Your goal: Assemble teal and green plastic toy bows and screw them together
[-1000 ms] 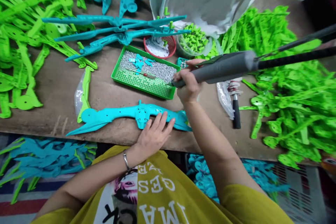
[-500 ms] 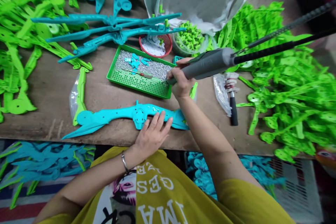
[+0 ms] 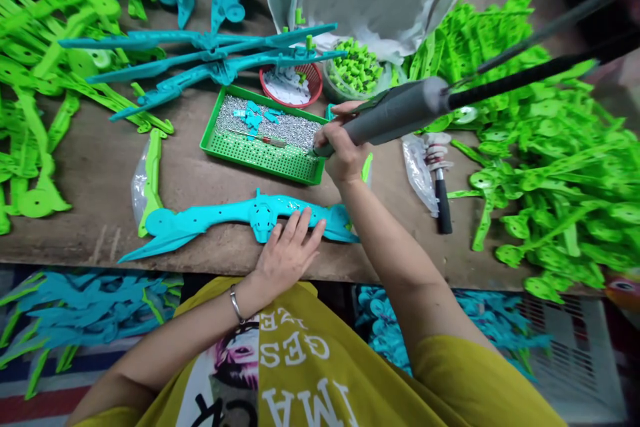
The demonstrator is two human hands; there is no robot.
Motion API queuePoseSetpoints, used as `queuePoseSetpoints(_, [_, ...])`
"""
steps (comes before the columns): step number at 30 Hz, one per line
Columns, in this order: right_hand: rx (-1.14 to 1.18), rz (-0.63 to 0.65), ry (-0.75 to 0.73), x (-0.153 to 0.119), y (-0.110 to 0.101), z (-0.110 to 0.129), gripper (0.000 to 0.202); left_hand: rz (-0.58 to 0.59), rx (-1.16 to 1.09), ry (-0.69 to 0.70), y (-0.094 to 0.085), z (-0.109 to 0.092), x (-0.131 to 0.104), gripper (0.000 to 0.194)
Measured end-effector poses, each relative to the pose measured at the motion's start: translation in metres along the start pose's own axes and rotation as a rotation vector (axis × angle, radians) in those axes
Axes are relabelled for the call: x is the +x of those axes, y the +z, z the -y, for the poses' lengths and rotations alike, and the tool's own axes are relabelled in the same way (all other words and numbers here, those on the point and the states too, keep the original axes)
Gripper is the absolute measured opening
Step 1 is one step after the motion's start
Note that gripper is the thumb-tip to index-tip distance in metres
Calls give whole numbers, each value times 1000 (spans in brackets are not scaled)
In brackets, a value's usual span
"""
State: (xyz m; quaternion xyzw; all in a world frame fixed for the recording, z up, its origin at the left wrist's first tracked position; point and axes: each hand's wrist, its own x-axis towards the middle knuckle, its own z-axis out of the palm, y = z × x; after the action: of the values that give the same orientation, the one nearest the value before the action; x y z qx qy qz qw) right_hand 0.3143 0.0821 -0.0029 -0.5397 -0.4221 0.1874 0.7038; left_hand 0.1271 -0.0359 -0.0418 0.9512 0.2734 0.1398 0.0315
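A long blue bow-shaped plastic part (image 3: 215, 215) lies along the front of the brown table, with a green curved piece (image 3: 153, 180) at its left end. My left hand (image 3: 293, 250) rests with fingers spread on the blue part's right half and its lower edge. My right hand (image 3: 345, 150) is wrapped round a grey power screwdriver (image 3: 395, 113), which hangs from a cord. Its tip is by the right end of a green tray (image 3: 260, 161) holding many small screws, small blue pieces and a thin tool with a reddish handle.
Behind the tray stand a red basket (image 3: 316, 83) and a tub of small green pieces (image 3: 355, 70). Crossed blue parts (image 3: 215, 57) lie at the back left. Green parts (image 3: 540, 180) heap on the right; a black-handled hammer (image 3: 443, 203) lies beside them.
The view has shifted slightly. My left hand still lies on the blue part, and my right hand still holds the screwdriver near the tray, with little visible movement.
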Motion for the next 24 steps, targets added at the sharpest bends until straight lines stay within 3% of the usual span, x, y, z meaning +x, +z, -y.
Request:
queuePoseSetpoints(6, [24,11,3,-28,-28,64,35,-39,1,-3,1,-1,0,57])
queuePoseSetpoints(9, [44,-2,47,-50,-51,80,28,-51,1,-2,2,-1,-1,58])
queuePoseSetpoints(14, [38,-47,115,-75,-76,76,19,-22,-61,-6,3,-1,-2,69])
queuePoseSetpoints(20, [16,-89,116,-78,-77,67,25,-24,-35,-2,2,-1,-1,67])
queuePoseSetpoints(24, [17,45,133,-77,-82,59,25,-26,-3,0,0,-1,-1,60])
